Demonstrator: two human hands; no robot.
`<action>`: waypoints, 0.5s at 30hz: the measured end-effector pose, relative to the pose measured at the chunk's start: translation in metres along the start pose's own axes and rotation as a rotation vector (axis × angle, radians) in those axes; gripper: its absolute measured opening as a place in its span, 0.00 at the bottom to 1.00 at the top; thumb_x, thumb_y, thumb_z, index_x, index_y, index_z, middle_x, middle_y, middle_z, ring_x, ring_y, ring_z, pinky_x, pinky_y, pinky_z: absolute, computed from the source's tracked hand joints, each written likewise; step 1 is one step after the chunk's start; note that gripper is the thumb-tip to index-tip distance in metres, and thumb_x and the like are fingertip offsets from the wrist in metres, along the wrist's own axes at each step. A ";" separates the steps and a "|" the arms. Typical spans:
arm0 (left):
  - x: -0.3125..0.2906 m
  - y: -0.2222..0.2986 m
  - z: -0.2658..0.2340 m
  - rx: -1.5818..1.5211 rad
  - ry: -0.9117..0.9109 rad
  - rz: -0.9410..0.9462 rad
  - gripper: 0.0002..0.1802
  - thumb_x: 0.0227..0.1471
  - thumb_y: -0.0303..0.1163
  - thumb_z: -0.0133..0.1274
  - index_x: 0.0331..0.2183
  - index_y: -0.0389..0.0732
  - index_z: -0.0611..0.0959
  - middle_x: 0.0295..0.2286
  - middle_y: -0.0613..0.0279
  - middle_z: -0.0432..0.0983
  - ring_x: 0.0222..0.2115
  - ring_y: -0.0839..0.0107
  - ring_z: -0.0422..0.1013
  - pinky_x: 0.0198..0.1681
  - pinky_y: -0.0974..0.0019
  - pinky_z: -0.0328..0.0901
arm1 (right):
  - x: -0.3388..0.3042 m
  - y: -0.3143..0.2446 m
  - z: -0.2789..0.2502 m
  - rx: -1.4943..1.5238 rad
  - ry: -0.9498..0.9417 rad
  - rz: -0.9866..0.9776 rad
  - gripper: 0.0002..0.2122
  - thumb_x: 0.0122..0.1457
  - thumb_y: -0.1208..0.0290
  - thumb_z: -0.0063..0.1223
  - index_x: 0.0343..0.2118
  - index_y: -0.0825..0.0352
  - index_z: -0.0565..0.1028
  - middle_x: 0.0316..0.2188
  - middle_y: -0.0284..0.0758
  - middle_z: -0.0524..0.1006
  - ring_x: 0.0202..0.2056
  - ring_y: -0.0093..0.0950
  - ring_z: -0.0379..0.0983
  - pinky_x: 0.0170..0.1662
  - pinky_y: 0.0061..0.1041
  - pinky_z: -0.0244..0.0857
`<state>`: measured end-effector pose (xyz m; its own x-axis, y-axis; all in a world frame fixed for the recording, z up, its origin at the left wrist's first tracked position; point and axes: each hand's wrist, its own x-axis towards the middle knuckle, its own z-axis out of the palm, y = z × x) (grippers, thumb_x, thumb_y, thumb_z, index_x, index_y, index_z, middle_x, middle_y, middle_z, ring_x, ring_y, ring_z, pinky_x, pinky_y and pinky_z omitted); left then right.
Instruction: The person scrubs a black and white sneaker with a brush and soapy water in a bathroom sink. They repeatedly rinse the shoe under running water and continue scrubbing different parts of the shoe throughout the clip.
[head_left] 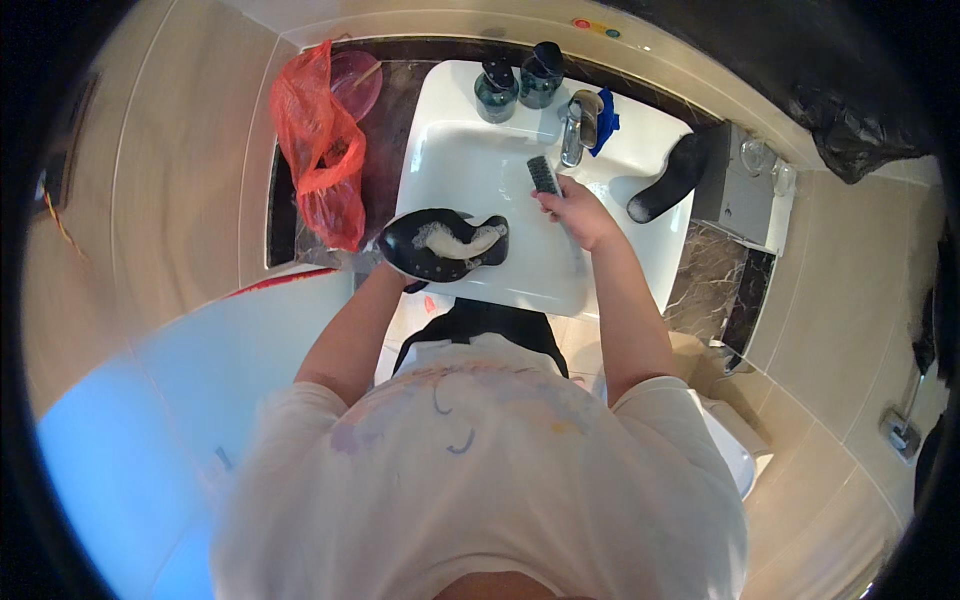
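A black shoe (405, 245) with white suds spread over it is held above the near left rim of the white washbasin (420, 160). My left hand (393, 278) grips it from beneath, its fingers mostly hidden by the shoe. In my right hand (572, 208) is a small scrubbing brush (543, 175), its dark bristles turned upward. That hand is closed round the handle, over the basin and apart from the shoe. A second black shoe (672, 180), foamy at one end, leans across the basin's right rim.
Two dark green pump bottles (496, 92) stand at the basin's back, left of the chrome faucet (572, 135). A blue cloth (606, 122) is behind the faucet. On the dark counter at left sit a red plastic bag (318, 140) and a pink bowl (358, 85). A grey box (738, 185) stands right.
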<state>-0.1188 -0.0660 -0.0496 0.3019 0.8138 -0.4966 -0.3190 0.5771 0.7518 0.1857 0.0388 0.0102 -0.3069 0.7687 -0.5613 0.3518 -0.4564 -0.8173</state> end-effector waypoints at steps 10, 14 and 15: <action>0.007 0.002 0.029 -0.445 0.208 -0.183 0.21 0.59 0.43 0.43 0.46 0.40 0.79 0.42 0.57 0.78 0.44 0.63 0.73 0.52 0.59 0.66 | -0.055 -0.082 -0.030 -0.770 0.444 -0.428 0.23 0.49 0.71 0.56 0.51 0.65 0.72 0.44 0.48 0.74 0.42 0.44 0.73 0.47 0.38 0.68; 0.013 0.025 0.056 -0.357 0.268 -0.269 0.22 0.60 0.48 0.42 0.41 0.41 0.80 0.37 0.60 0.79 0.37 0.66 0.75 0.47 0.60 0.68 | -0.043 -0.075 -0.031 -0.823 0.505 -0.584 0.27 0.50 0.72 0.55 0.56 0.65 0.68 0.57 0.44 0.65 0.50 0.42 0.70 0.51 0.34 0.67; 0.015 0.028 0.060 -0.349 0.280 -0.277 0.22 0.59 0.49 0.43 0.40 0.41 0.80 0.36 0.60 0.79 0.36 0.66 0.75 0.46 0.61 0.68 | -0.037 -0.068 -0.030 -0.869 0.473 -0.555 0.28 0.50 0.72 0.55 0.57 0.66 0.66 0.59 0.44 0.63 0.51 0.42 0.69 0.52 0.33 0.67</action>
<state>-0.0690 -0.0424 -0.0099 0.1812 0.5871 -0.7890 -0.5556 0.7231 0.4105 0.1997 0.0545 0.0908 -0.3119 0.9441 0.1069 0.8225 0.3247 -0.4670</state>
